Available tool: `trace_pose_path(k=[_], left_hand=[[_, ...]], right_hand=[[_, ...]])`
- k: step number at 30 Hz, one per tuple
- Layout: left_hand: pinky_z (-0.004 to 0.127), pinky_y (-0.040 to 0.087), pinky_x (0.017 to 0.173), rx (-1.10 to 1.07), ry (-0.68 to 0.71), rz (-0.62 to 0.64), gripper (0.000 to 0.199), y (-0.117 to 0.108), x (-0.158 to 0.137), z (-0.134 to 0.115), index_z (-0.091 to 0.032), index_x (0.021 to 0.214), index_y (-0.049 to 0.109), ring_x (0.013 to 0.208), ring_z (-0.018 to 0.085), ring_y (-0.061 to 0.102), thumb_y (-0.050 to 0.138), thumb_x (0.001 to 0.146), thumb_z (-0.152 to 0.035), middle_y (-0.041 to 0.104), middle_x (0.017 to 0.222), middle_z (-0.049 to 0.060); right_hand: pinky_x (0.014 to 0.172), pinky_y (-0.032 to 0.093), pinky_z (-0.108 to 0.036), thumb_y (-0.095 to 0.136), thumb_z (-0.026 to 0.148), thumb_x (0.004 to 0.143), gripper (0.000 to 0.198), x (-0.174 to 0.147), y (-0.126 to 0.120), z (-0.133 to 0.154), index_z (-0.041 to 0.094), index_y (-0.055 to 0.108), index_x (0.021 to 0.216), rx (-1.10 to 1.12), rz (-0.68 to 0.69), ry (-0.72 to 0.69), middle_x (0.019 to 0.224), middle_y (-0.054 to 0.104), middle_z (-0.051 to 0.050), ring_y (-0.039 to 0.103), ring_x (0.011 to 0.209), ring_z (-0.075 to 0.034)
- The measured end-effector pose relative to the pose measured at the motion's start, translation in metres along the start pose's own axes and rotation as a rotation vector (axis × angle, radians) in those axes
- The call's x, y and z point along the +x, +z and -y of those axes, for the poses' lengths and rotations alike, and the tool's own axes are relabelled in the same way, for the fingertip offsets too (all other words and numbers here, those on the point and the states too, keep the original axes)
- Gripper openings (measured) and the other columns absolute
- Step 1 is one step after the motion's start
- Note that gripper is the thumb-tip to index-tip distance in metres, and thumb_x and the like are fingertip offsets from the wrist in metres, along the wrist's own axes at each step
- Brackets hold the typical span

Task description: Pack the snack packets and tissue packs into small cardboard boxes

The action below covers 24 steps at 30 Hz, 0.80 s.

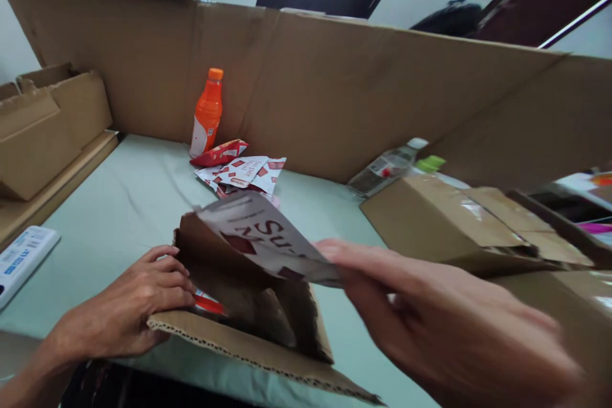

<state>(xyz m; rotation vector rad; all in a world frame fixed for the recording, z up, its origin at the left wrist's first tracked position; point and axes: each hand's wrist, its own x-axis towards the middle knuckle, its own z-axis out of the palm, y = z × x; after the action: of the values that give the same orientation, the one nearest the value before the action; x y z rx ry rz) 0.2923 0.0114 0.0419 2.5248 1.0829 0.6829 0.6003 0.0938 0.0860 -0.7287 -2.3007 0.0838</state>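
My right hand (430, 312) pinches a white packet (272, 236) with dark red diamonds and lettering, slightly blurred, between thumb and fingers. It is held above an open cardboard box (268, 344), whose front flap is folded out toward me. My left hand (138, 303) grips the box's left side, fingers over the edge. Inside the box, close to those fingers, a small red and white item (209, 303) shows in part. Behind the box lies a pile of similar white packets (243, 172) with a red packet (220, 153), beside an upright orange bottle (208, 111).
A tall cardboard wall (335, 95) borders the table's back. Cardboard boxes (454, 223) stand at right, with a tilted clear plastic bottle (387, 169) behind them. At left are another cardboard box (52, 127) and a white rectangular item (26, 261) with blue print.
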Motion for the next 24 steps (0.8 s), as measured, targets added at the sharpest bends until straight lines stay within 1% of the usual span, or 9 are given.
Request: trace_pose_path(k=[2,4,8,13,16,19,21,22,24], left_hand=[[0.043,0.033,0.117,0.010,0.006,-0.023,0.043,0.000,0.000,0.000,-0.024,0.113,0.064,0.109,0.022,0.065,0.053,0.076,-0.003,0.075,0.111,0.002],[0.043,0.034,0.117,0.018,0.021,-0.040,0.042,0.000,0.000,0.000,-0.023,0.113,0.063,0.109,0.022,0.065,0.053,0.076,-0.003,0.075,0.111,0.002],[0.042,0.034,0.116,0.021,0.041,-0.039,0.042,0.001,-0.001,0.002,-0.022,0.113,0.063,0.109,0.022,0.065,0.051,0.078,-0.003,0.074,0.113,0.003],[0.046,0.030,0.120,-0.053,-0.006,0.027,0.042,0.003,-0.003,0.005,-0.023,0.122,0.061,0.115,0.024,0.062,0.054,0.083,-0.007,0.074,0.114,0.004],[0.047,0.028,0.121,-0.069,-0.013,0.060,0.043,0.003,-0.002,0.005,-0.023,0.126,0.060,0.117,0.024,0.060,0.052,0.087,-0.007,0.073,0.116,0.004],[0.047,0.028,0.120,-0.077,-0.002,0.062,0.038,0.003,-0.002,0.006,-0.023,0.120,0.062,0.117,0.024,0.060,0.054,0.086,-0.007,0.072,0.118,0.005],[0.047,0.027,0.121,-0.087,-0.008,0.051,0.035,0.005,-0.002,0.007,-0.023,0.117,0.063,0.116,0.024,0.060,0.055,0.087,-0.007,0.072,0.116,0.004],[0.048,0.027,0.121,-0.090,-0.011,0.040,0.034,0.006,-0.003,0.008,-0.023,0.117,0.063,0.115,0.023,0.061,0.055,0.088,-0.007,0.073,0.115,0.004],[0.049,0.027,0.122,-0.088,-0.025,0.011,0.034,0.009,-0.005,0.008,-0.024,0.116,0.062,0.114,0.023,0.062,0.057,0.087,-0.007,0.072,0.113,0.003]], right_hand=[[0.077,0.062,-0.025,0.055,0.004,0.094,0.040,0.006,0.010,0.004,0.032,0.063,0.121,-0.077,-0.014,-0.151,0.102,0.081,0.003,0.078,0.087,-0.016],[0.073,0.063,-0.024,0.054,0.002,0.094,0.039,0.009,0.012,0.008,0.029,0.062,0.121,-0.121,-0.006,-0.215,0.100,0.081,0.001,0.078,0.084,-0.016],[0.078,0.064,-0.023,0.052,0.004,0.094,0.034,0.008,0.002,0.009,0.028,0.064,0.116,-0.134,-0.026,-0.211,0.098,0.081,0.000,0.079,0.086,-0.016],[0.077,0.064,-0.027,0.052,0.000,0.090,0.041,-0.007,0.000,-0.005,0.029,0.064,0.117,-0.096,0.088,-0.264,0.104,0.081,0.000,0.079,0.085,-0.016],[0.078,0.063,-0.028,0.051,-0.001,0.091,0.040,-0.017,0.006,-0.011,0.026,0.062,0.118,-0.094,0.104,-0.275,0.104,0.081,-0.002,0.078,0.086,-0.016],[0.067,0.059,-0.024,0.048,0.001,0.094,0.029,-0.016,0.011,-0.008,0.022,0.062,0.109,-0.091,0.117,-0.218,0.094,0.081,-0.003,0.077,0.076,-0.015],[0.054,0.051,-0.023,0.044,0.000,0.092,0.027,-0.009,0.015,-0.001,0.022,0.061,0.094,-0.092,0.269,-0.156,0.079,0.078,-0.001,0.071,0.060,-0.013],[0.049,0.045,-0.023,0.043,-0.001,0.090,0.028,-0.004,0.016,0.003,0.022,0.059,0.086,-0.099,0.389,-0.116,0.073,0.075,0.001,0.066,0.054,-0.012],[0.047,0.037,-0.024,0.046,-0.005,0.081,0.029,0.005,0.019,0.009,0.021,0.057,0.078,-0.104,0.660,-0.037,0.068,0.070,0.003,0.061,0.050,-0.011]])
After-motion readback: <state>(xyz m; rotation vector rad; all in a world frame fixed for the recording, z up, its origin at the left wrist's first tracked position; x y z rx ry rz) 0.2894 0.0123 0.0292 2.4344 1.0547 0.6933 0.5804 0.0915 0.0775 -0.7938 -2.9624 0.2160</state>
